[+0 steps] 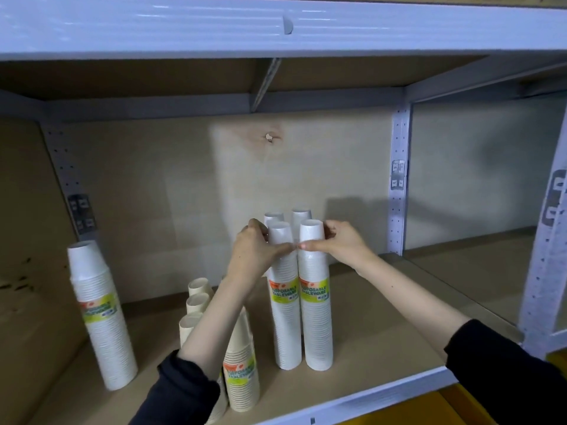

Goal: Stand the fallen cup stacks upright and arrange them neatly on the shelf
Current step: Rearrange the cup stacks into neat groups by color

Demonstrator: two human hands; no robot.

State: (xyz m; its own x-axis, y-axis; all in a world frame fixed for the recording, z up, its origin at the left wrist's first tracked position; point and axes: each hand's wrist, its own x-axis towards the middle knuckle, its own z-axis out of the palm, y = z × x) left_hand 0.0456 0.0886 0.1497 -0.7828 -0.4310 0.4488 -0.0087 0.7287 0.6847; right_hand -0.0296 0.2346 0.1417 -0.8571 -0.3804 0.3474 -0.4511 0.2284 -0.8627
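Right now both my hands are up at the tops of the four tall white paper-cup stacks (300, 289) that stand upright together in a tight two-by-two block on the pale wooden shelf board (383, 326). My left hand (256, 251) curls around the left side of the front-left stack, fingers wrapped behind it and thumb pressed along its front, just below the top cup. My right hand (340, 242) does the same on the front-right stack, fingers curved round its far side and thumb laid across the front, so my two thumb tips nearly meet between the stacks. Both front stacks carry green and yellow labels (299, 291) below my fingers. Under my left forearm stand several shorter beige paper-cup stacks (241, 363), upright and close together, the nearest one showing the same kind of label; my arm hides part of them. Well off to the left of my left hand, a single white cup stack with a green label (101, 314) stands alone, leaning in this wide view.
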